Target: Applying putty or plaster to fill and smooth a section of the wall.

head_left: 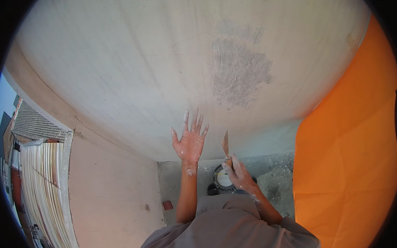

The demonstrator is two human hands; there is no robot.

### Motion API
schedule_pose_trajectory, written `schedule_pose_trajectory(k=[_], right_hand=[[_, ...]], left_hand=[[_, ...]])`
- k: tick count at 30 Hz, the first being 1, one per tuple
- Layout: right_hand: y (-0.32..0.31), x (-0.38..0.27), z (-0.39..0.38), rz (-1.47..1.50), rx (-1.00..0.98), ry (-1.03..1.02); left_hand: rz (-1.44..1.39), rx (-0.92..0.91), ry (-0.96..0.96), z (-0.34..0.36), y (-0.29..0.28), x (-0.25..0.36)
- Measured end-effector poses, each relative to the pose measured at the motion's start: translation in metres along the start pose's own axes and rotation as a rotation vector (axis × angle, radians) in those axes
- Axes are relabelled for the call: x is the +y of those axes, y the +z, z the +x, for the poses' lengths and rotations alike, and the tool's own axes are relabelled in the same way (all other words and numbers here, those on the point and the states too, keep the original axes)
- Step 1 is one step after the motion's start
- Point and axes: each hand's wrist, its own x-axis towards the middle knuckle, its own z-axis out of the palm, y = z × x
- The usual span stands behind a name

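Observation:
My left hand [191, 141] is raised palm up with its fingers spread, holding nothing; white smears mark the fingertips and wrist. In my right hand [241, 174] is a putty knife [225, 144], gripped by its handle with the blade pointing up toward the wall. Beneath that hand, on the floor, stands a dark round bucket [217, 181] with white material inside, partly hidden by the hand. Ahead of both hands is a pale plastered wall [153, 82], bearing a rough grey patch [240, 72]. Neither hand touches the wall.
An orange sheet [340, 163] hangs along the right side. To the left, a low wall [113, 188] borders an opening onto corrugated roofing [39, 123]. The grey floor [275, 182] has white specks, and a small dark red piece [167, 205] lies by the left wall.

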Motion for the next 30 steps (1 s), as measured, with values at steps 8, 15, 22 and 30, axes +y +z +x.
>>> schedule_pose_trajectory(k=[8, 15, 22, 30], right_hand=[[-0.019, 0.044, -0.019, -0.334, -0.279, 0.114], [-0.059, 0.02, 0.032, -0.019, -0.054, 0.299], [-0.103, -0.013, 0.103, -0.149, 0.003, 0.067], [-0.037, -0.039, 0.149, 0.395, -0.076, 0.268]], left_hand=[[0.233, -0.08, 0.03, 0.008, 0.023, 0.027], [0.628, -0.048, 0.038, -0.003, -0.013, 0.016], [1.15, -0.096, -0.134, 0.02, 0.03, 0.02], [0.977, -0.088, -0.257, 0.063, 0.021, -0.017]])
